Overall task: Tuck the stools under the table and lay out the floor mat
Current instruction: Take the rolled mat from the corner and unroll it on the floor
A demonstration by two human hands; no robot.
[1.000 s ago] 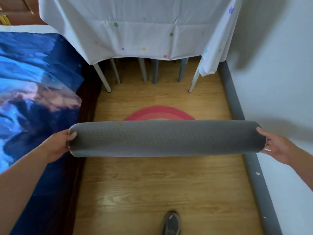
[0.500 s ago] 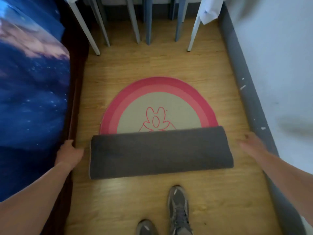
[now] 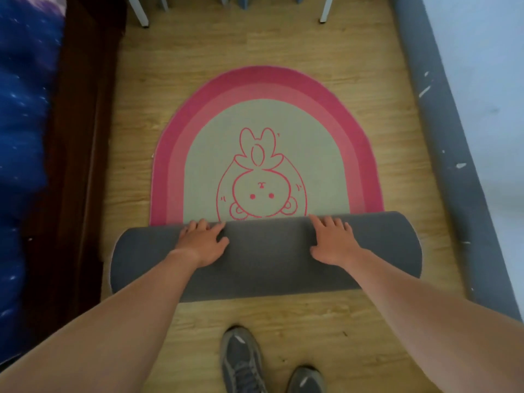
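Two hands: both lie palm-down on the rolled part of the floor mat (image 3: pixel 266 165), fingers spread and flat, gripping nothing.
Left hand (image 3: pixel 202 241): rests on the left half of the roll, fingertips at its far edge where grey backing meets the printed face.
Right hand (image 3: pixel 331 241): rests on the right half of the roll, fingertips likewise at the far edge, well apart from the left hand.
Floor mat: arch-shaped, its rounded end pointing away from the person, flat on the wooden floor (image 3: pixel 255 313) over its far portion; the near portion is rolled up, grey underside outward, lying crosswise.
Mat print: pink bands around a pale centre with a pink line drawing of a rabbit-like figure, its lower edge meeting the roll.
Mat position: between the bed (image 3: pixel 25 137) on the left and the grey baseboard (image 3: pixel 442 165) on the right, short of the legs at the top.
Legs (image 3: pixel 140 11): pale and grey-blue ends at the top edge; whether they belong to the surface or to stools cannot be told.
Shoes (image 3: pixel 241 361): two grey ones on the floor just near of the roll.
Wall (image 3: pixel 482 66): pale, beyond the baseboard.
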